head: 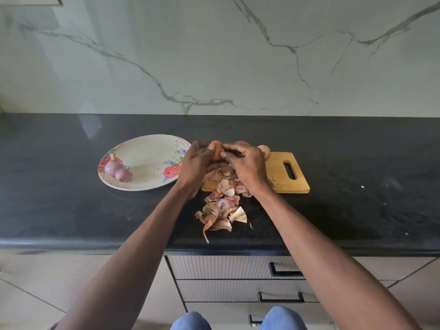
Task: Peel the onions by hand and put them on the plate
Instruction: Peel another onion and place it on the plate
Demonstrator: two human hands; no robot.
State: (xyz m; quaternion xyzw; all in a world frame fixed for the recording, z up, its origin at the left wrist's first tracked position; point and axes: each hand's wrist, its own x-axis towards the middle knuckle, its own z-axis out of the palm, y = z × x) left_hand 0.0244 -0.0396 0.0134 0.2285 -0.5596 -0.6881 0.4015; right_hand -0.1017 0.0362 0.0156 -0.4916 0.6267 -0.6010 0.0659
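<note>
Nearest, below both wrists, a heap of peels (220,210) spills off the front edge of the cutting board (281,173) onto the dark counter (71,210), and the first risk sits there: any sweep of a forearm could push the dry skins over the counter's edge. Above that heap the two hands meet over the board's left end. The left hand (194,163) curls its fingers around an onion (216,151), cradling it from the left, while the right hand (247,163) pinches at the onion's right side with thumb and fingertips drawn close together, apparently gripping a strip of skin (the strip itself is too small to make out). The onion still looks tan and papery, so I judge the peeling of this one is under way, not done. If the pinch catches only a thin flake, the skin could tear short and leave patches; if the left grip loosens as the right pulls, the round bulb could pop out and roll across the counter. Just beyond the right knuckles another unpeeled onion (264,150) rests at the board's far edge, and a bump could send it rolling. To the left of the left fingers lies the plate (142,148), holding two peeled onions (117,170) near its left rim, where a hasty drop might knock them off.
</note>
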